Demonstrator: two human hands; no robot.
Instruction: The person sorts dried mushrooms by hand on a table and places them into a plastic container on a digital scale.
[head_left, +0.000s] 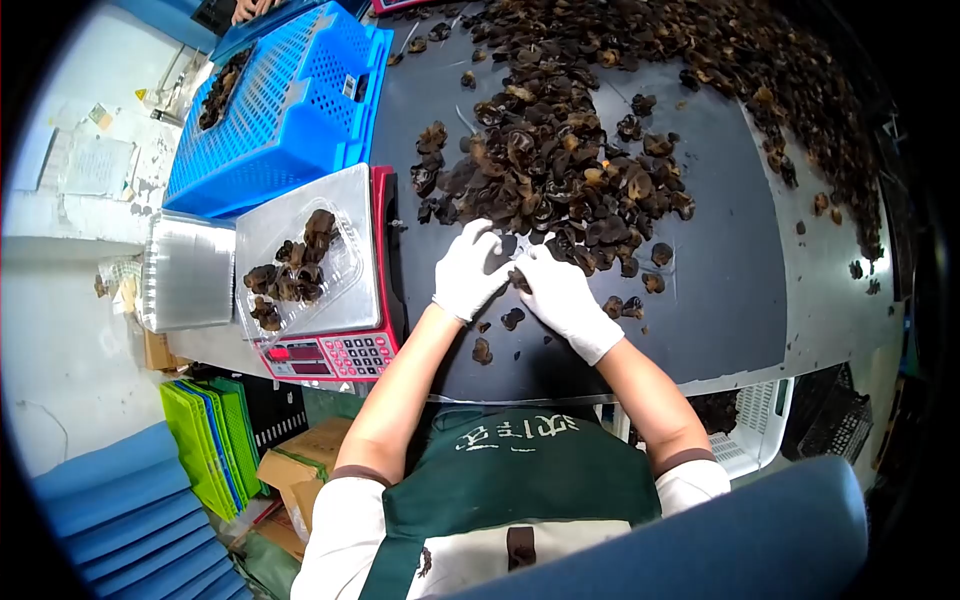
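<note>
My left hand (470, 270), in a white glove, is at the near edge of a heap of dark brown wood ear mushrooms (540, 165). Its fingers curl inward around a wood ear piece. Close beside it, my gloved right hand (560, 292) pinches a small wood ear piece (521, 281), partly hidden by the fingers. The fingertips of both hands nearly meet. A few loose pieces, one of them a small wood ear (482, 350), lie on the dark tabletop (720, 300) just below. To the left, a clear plastic tray (345, 262) of wood ears rests on a red-framed scale (385, 250).
A blue perforated crate (290, 130) stands behind the scale, and stacked clear containers (190, 270) are left of it. More wood ears (800, 110) spread along the far right. Below the table are a white basket (765, 430) and green crates (205, 440). Another person's hand (250, 10) shows at top left.
</note>
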